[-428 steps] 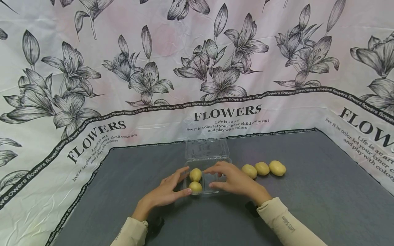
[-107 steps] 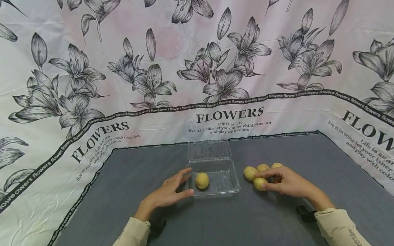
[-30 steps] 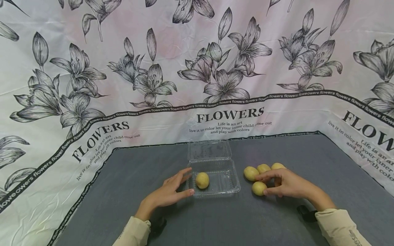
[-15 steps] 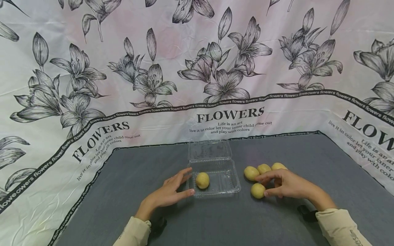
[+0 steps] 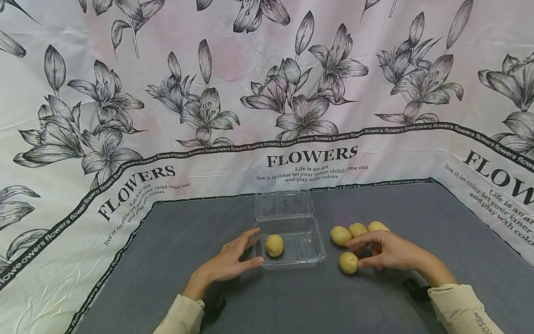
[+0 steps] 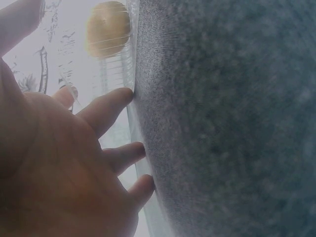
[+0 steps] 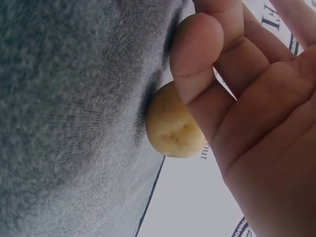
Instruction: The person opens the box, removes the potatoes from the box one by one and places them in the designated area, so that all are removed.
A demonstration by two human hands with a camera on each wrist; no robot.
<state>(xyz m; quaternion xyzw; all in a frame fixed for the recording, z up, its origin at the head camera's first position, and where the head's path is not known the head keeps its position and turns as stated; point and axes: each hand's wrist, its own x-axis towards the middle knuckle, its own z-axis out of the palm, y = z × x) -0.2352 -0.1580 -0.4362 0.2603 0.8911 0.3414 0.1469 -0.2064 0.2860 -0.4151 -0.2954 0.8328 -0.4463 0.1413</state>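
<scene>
In the head view a clear plastic clamshell box (image 5: 303,246) stands with its lid (image 5: 284,204) folded back and one yellow potato (image 5: 274,245) inside. My left hand (image 5: 227,261) rests at its left side, fingers and thumb spread. The left wrist view has those fingertips (image 6: 123,95) right at the box's edge. My right hand (image 5: 394,250) is to the right of the box, fingers loosely bent. A loose potato (image 5: 348,263) sits just off its thumb tip, not gripped. The right wrist view shows a potato (image 7: 173,123) on the cloth, partly behind a finger.
Three more potatoes lie in a row behind the right hand: a left one (image 5: 340,235), a middle one (image 5: 357,229) and a right one (image 5: 377,226), partly covered by the hand. Grey cloth (image 5: 292,301) covers the table; a flower-print curtain (image 5: 225,111) hangs behind.
Earlier the box held two potatoes; now one. The loose potato was between the right thumb and fingers; it has since rolled nearer and slightly left. Lately both hands barely moved.
</scene>
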